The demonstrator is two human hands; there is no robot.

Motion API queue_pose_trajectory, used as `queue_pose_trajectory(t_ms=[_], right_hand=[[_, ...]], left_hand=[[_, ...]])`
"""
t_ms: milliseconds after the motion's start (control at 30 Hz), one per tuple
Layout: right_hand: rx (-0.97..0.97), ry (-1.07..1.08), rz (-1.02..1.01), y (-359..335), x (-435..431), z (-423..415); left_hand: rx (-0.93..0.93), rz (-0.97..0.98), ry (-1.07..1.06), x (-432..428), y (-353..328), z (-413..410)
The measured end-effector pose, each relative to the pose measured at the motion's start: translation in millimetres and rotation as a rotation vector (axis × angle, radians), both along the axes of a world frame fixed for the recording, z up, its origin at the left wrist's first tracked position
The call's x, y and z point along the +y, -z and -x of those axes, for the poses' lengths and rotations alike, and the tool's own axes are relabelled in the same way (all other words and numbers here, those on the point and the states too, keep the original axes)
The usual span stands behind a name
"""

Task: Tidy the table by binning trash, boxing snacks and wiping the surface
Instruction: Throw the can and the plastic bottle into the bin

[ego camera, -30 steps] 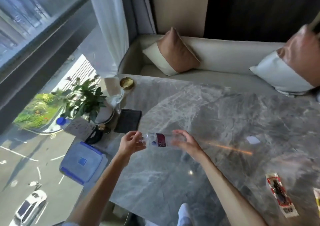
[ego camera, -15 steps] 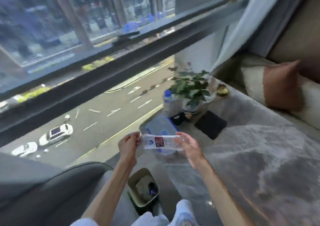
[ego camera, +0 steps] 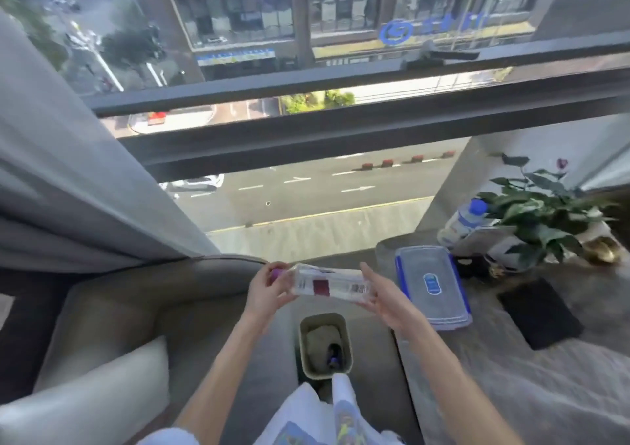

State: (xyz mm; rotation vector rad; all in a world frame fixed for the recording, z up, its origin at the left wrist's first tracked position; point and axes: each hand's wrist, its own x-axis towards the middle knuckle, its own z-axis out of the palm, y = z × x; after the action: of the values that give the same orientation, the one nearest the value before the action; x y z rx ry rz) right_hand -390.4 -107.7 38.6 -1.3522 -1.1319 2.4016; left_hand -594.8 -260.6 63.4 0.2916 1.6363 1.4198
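Note:
Both my hands hold a clear plastic bottle sideways; it has a white and dark red label and a purple cap. My left hand grips the cap end, and my right hand holds the base end. The bottle hangs above a small olive trash bin that stands on the floor between the sofa and the table, with trash inside. A clear storage box with a blue-rimmed lid sits on the grey marble table just right of my right hand.
A potted plant, a blue-capped bottle, a gold dish and a black mat sit along the table's window side. A grey sofa is on the left. A large window faces the street.
My view has swung left from the table toward the window and floor. The bottle moved with my hands from over the table to above the trash bin.

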Motion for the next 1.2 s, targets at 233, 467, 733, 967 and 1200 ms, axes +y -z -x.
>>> queue_pose_trajectory(t_ms=[233, 467, 733, 967, 1200], right_hand=[[-0.034, -0.031, -0.126, 23.8, -11.9, 20.7], [-0.206, 0.090, 0.048, 101.8, -17.7, 34.6], [-0.382, 0.168, 0.179, 268.0, -28.9, 34.4], [-0.499, 0.340, 0.323, 442.3, -61.5, 29.4], [-0.460, 0.633, 0.552, 559.2, -89.9, 24.4]], left_hand=[[-0.116, 0.160, -0.184, -14.2, 32.9, 1.1], [-0.242, 0.308, -0.167, -12.2, 116.2, 15.6], [-0.361, 0.512, -0.092, -0.4, 302.6, 21.8], [-0.288, 0.665, 0.024, 21.1, 491.8, 24.6], [-0.224, 0.760, 0.249, 67.7, 618.6, 19.4]])
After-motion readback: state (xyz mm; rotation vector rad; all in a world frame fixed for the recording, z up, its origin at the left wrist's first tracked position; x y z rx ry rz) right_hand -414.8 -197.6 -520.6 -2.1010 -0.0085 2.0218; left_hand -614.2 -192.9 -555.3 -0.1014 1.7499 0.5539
